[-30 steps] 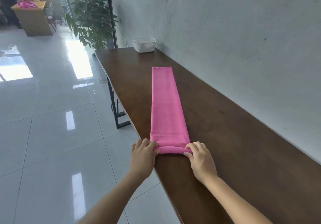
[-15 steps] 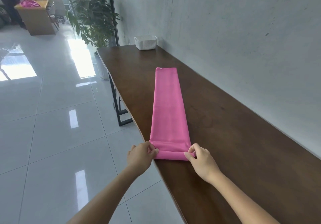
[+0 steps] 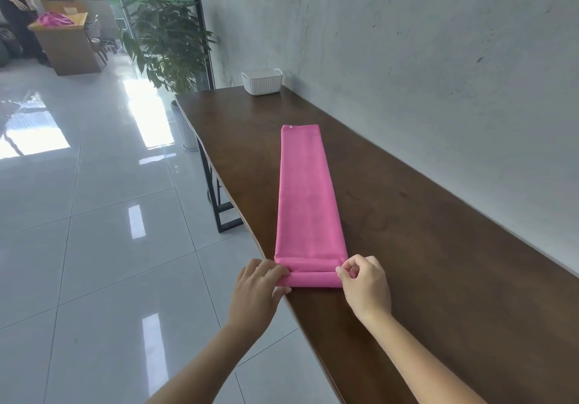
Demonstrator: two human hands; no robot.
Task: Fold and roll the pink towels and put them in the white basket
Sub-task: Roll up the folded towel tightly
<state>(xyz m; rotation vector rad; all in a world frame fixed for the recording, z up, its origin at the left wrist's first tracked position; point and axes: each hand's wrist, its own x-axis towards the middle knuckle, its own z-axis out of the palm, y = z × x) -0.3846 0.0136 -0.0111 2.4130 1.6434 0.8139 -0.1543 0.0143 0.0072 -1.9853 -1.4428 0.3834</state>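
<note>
Your left hand [image 3: 260, 281] and right hand [image 3: 365, 281] each pinch one end of the small roll begun at the near end of the long folded pink cloth towel [image 3: 308, 196], which lies lengthwise on the dark brown wooden table [image 3: 438, 262]. Since a second ago the roll has thickened slightly, so rolling is under way. The white ribbed plastic basket [image 3: 262, 81] waits at the far end.

Both hands [image 3: 313, 284] pinch the pink towel's [image 3: 308, 196] rolled near end.
</note>
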